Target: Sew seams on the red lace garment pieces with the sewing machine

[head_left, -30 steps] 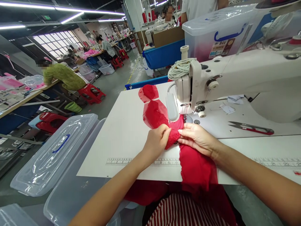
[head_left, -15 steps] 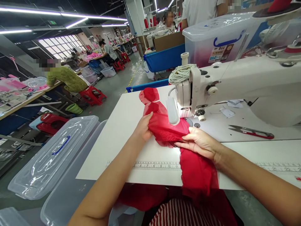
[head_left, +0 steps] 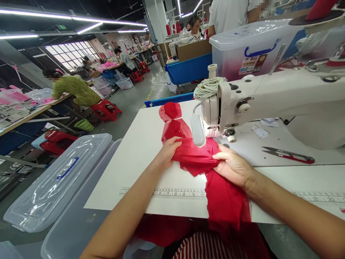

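Observation:
A red piece of sheer fabric (head_left: 198,158) lies on the white sewing table (head_left: 140,151) under the head of a white sewing machine (head_left: 269,97). My left hand (head_left: 168,153) grips its left edge with curled fingers. My right hand (head_left: 233,167) pinches its right side just in front of the needle area. The cloth runs on over the table's near edge into my lap. More joined red pieces (head_left: 171,115) trail away behind the machine's small lamp (head_left: 198,130).
Thread snips (head_left: 288,155) and paper scraps (head_left: 261,131) lie on the table to the right. Clear plastic bins with a lid (head_left: 59,180) stand on the left. A large lidded box (head_left: 250,46) sits behind the machine. Other people work at far benches.
My left hand has moved from beside the right hand out to the left edge of the cloth, spreading it. My right hand has closed on the cloth near the needle.

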### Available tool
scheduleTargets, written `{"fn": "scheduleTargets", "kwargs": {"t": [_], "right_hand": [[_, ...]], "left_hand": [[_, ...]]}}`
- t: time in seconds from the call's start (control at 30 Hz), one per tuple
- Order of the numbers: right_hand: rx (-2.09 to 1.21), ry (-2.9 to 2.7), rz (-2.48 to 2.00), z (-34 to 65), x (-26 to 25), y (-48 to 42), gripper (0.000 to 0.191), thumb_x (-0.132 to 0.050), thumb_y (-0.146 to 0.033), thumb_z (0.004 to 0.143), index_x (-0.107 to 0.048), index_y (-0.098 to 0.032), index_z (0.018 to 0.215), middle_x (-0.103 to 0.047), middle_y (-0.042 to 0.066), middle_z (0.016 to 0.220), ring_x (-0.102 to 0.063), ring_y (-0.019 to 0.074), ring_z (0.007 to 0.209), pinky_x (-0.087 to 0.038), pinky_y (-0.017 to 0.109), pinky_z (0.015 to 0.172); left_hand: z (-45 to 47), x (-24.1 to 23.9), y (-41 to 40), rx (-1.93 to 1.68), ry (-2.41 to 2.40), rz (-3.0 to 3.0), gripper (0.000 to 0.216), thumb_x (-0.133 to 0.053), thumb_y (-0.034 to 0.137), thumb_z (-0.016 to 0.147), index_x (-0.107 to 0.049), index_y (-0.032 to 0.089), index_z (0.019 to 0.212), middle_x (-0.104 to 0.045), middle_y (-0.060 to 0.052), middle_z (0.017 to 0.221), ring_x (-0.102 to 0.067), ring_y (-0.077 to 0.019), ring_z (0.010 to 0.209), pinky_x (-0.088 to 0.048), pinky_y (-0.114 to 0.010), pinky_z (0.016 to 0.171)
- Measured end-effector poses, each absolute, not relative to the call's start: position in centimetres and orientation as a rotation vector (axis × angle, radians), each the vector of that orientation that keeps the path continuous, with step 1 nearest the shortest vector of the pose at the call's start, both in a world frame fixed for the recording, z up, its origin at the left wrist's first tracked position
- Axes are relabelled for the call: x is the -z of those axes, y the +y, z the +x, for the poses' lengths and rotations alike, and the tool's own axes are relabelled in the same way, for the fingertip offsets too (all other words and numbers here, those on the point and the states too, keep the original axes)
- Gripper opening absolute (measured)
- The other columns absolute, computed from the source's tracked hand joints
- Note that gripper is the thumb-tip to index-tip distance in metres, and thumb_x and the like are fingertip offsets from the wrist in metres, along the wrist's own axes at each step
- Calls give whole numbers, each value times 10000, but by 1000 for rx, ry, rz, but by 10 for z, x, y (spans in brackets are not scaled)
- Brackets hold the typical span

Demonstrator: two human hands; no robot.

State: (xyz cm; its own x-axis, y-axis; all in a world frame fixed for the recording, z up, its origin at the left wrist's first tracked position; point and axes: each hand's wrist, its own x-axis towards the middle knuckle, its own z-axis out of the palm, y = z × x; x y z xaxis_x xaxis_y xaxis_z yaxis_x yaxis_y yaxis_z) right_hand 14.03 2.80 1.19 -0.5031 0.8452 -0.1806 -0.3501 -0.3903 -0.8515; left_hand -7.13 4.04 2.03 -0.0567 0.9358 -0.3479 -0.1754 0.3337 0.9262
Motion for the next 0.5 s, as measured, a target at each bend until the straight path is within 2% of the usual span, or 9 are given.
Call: {"fn": "scheduleTargets", "kwargs": {"t": [0.1, 0.23, 0.33, 0.43, 0.5], "right_hand": [[-1989, -982, -795, 141, -10, 28, 610, -475, -115, 638, -487, -236, 1236, -666, 76, 1194, -632, 255, 1089, -507, 491, 946], [-1996, -1009, -824, 143, -8, 29, 442, -508, -146, 657, -567, -225, 1088, -703, 84, 1070, -652, 271, 1035, -526, 492, 911], [-1998, -942, -840, 142, -12, 26, 305, -546, -158, 672, -573, -221, 969, -702, 84, 1032, -657, 268, 1008, -529, 478, 907], [-2014, -1042, -849, 139, -22, 17, 190, -601, -231, 737, -559, -235, 922, -692, 61, 981, -657, 250, 971, -514, 468, 931], [-1999, -1260, -851, 136, -27, 10, 218, -650, -299, 760, -554, -243, 948, -676, 40, 948, -645, 238, 978, -489, 461, 966]], "left_hand": [[-73, -20, 44, -1145, 1301, 758, 182, -670, 180, 713, -624, 176, 889, -657, -4, 783, -607, -114, 645, -458, -211, 575], [-74, -21, 46, -1144, 1302, 758, 241, -613, 177, 749, -605, 169, 990, -661, -51, 870, -621, -131, 675, -488, -246, 615], [-74, -21, 44, -1145, 1361, 841, 221, -594, 207, 786, -587, 185, 1005, -653, -45, 881, -620, -138, 692, -480, -250, 630], [-80, -21, 41, -1135, 1471, 1000, 286, -658, 258, 783, -583, 217, 1056, -622, 0, 765, -611, -166, 701, -442, -250, 620], [-88, -20, 43, -1106, 1568, 1110, 384, -755, 249, 712, -597, 220, 1061, -559, 32, 628, -597, -194, 686, -408, -254, 610]]}}
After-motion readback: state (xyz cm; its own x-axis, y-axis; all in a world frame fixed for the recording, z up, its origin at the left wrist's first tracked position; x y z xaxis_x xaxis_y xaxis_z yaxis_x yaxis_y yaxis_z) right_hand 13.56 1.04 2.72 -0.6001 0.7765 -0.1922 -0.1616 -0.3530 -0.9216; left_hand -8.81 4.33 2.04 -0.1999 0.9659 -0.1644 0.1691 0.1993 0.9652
